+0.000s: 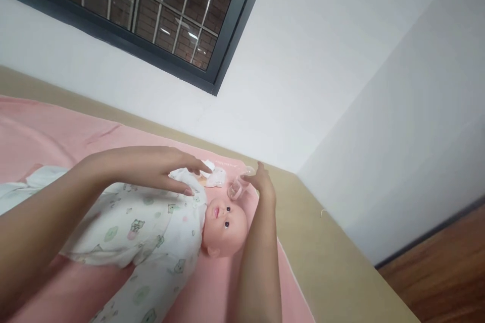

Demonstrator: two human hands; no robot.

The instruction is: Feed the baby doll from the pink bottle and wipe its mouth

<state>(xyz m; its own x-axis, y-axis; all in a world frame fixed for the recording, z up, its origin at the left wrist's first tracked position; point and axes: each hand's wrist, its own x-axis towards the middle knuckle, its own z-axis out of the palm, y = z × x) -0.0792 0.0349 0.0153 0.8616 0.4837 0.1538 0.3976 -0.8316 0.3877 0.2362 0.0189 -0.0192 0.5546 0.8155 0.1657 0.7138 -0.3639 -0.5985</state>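
Observation:
A baby doll (225,224) in a white sleepsuit (166,227) with bear and dot prints lies on its back, head to the right. Above its chest hovers my left hand (166,169), fingers and thumb apart, holding nothing. My right hand (262,179) is beyond the doll's head, its thumb and a finger spread. The thumb overlaps a small clear baby bottle (235,189) with pink parts; I cannot tell whether it touches it. Between the hands lies a crumpled white packet or cloth (215,176) with a bit of orange.
A pink blanket (45,131) lies under the doll on a tan surface (310,242). White walls (322,50) meet in a corner behind it. A dark-framed window (212,81) with bars is at upper left. Reddish-brown wood (447,267) shows at lower right.

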